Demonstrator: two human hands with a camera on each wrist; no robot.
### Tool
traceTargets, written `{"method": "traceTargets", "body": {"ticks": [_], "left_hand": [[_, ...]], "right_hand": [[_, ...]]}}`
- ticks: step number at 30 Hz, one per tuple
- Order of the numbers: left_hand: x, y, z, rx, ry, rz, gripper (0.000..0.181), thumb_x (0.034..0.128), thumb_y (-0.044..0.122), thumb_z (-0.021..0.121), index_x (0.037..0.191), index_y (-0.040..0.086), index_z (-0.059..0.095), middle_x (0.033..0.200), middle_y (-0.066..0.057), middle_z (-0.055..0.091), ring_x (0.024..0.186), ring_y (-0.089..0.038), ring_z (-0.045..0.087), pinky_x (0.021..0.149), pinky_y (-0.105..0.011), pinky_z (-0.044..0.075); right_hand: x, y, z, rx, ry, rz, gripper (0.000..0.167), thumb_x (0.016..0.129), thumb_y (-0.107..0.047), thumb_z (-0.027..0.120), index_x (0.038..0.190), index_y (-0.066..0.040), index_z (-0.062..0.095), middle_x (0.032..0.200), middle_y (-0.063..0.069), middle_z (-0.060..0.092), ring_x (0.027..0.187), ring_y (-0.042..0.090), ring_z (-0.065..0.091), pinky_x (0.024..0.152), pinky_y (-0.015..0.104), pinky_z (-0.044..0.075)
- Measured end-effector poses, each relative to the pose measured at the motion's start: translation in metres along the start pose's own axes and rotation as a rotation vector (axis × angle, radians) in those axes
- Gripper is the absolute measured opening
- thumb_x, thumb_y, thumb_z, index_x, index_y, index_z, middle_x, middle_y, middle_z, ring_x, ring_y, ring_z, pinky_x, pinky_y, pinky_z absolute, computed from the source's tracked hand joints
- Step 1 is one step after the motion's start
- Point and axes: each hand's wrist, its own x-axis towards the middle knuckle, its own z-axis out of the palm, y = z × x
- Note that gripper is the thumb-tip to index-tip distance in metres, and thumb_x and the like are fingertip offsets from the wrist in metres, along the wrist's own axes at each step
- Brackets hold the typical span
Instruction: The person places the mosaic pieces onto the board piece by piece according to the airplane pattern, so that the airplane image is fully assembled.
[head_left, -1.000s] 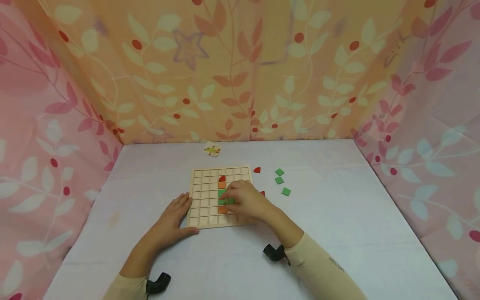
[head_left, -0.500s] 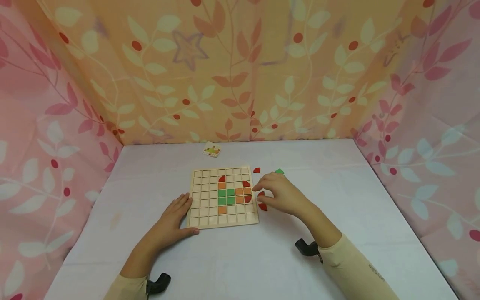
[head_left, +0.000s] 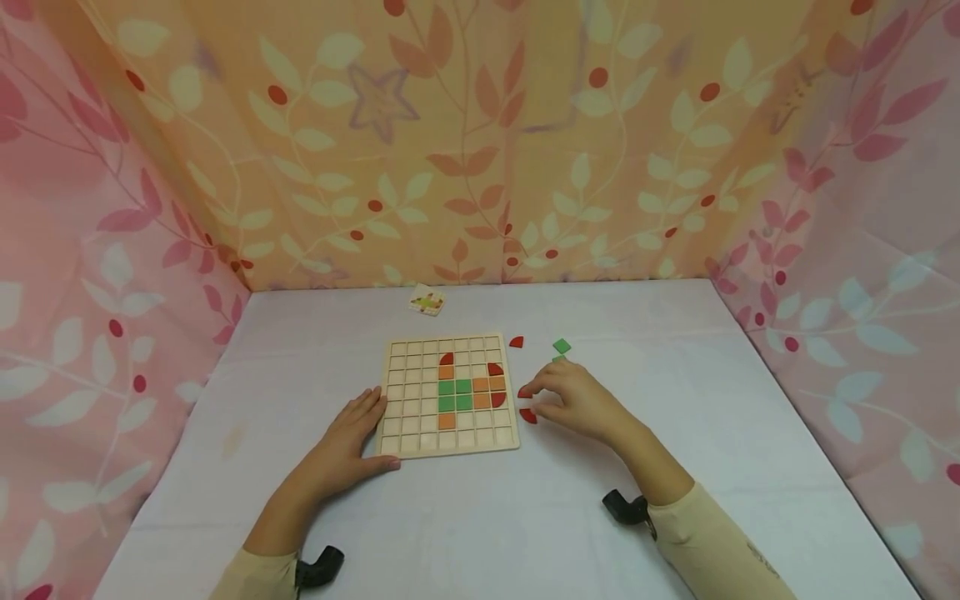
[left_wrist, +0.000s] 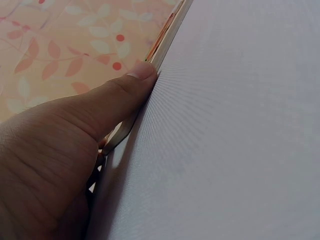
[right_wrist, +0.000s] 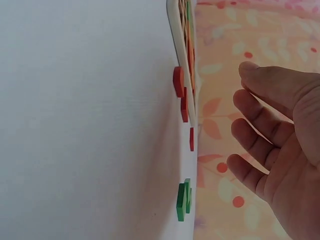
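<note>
- The left hand (head_left: 341, 450) is lying relaxed, grasping nothing, along the left edge of the square pale-wood grid board (head_left: 463, 437), its thumb touching the bottom edge.
- The right hand (head_left: 581, 402) is hovering unladen, fingers loosely bent, near two flat red quarter-round pieces (head_left: 528, 416) off the board's right edge.
- The board is sitting at frame centre, holding green, orange and red inlaid pieces (head_left: 463, 402).
- White cloth (head_left: 465, 533) is spreading broadly below both hands.

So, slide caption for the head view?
Left hand touches pale wooden grid board; right hand hovers by red quarter-circle pieces.
</note>
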Motion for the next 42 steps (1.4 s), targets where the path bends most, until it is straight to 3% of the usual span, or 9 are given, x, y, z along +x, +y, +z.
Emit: {"method": "traceTargets", "body": {"ticks": [9, 19, 29, 42], "left_hand": [[0.002, -0.001, 0.001, 0.007, 0.001, 0.001, 0.115, 0.0773, 0.067, 0.079, 0.161, 0.005, 0.03, 0.171, -0.01, 0.019, 0.159, -0.033, 0.013, 0.125, -0.057, 0.017], [0.001, -0.001, 0.001, 0.011, 0.01, 0.01, 0.114, 0.0778, 0.064, 0.08, 0.16, 0.002, 0.03, 0.17, -0.014, 0.02, 0.158, -0.035, 0.014, 0.125, -0.057, 0.017], [0.001, -0.001, 0.002, 0.008, 0.005, 0.003, 0.115, 0.0777, 0.066, 0.079, 0.161, 0.004, 0.03, 0.171, -0.011, 0.02, 0.159, -0.033, 0.013, 0.127, -0.053, 0.014], [0.001, -0.001, 0.001, 0.001, 0.009, 0.003, 0.115, 0.0775, 0.064, 0.08, 0.161, 0.003, 0.03, 0.171, -0.012, 0.02, 0.158, -0.034, 0.014, 0.126, -0.054, 0.016]], "right_hand": [[-0.004, 0.011, 0.007, 0.02, 0.01, -0.01, 0.025, 0.087, -0.012, 0.08, 0.112, -0.017, 0.079, 0.108, -0.005, 0.071, 0.107, 0.016, 0.062, 0.096, 0.044, 0.052], [-0.005, 0.022, 0.019, 0.043, -0.055, -0.024, 0.031, 0.086, -0.016, 0.082, 0.116, -0.02, 0.077, 0.113, -0.009, 0.067, 0.113, 0.015, 0.059, 0.102, 0.044, 0.049], [-0.004, 0.026, 0.032, -0.084, -0.107, -0.034, 0.035, 0.089, -0.02, 0.079, 0.124, -0.028, 0.074, 0.112, -0.011, 0.065, 0.114, 0.013, 0.054, 0.104, 0.041, 0.042], [-0.005, 0.025, 0.033, -0.119, -0.096, -0.055, 0.031, 0.09, -0.022, 0.079, 0.121, -0.026, 0.075, 0.11, -0.011, 0.064, 0.112, 0.013, 0.054, 0.103, 0.042, 0.041]]}}
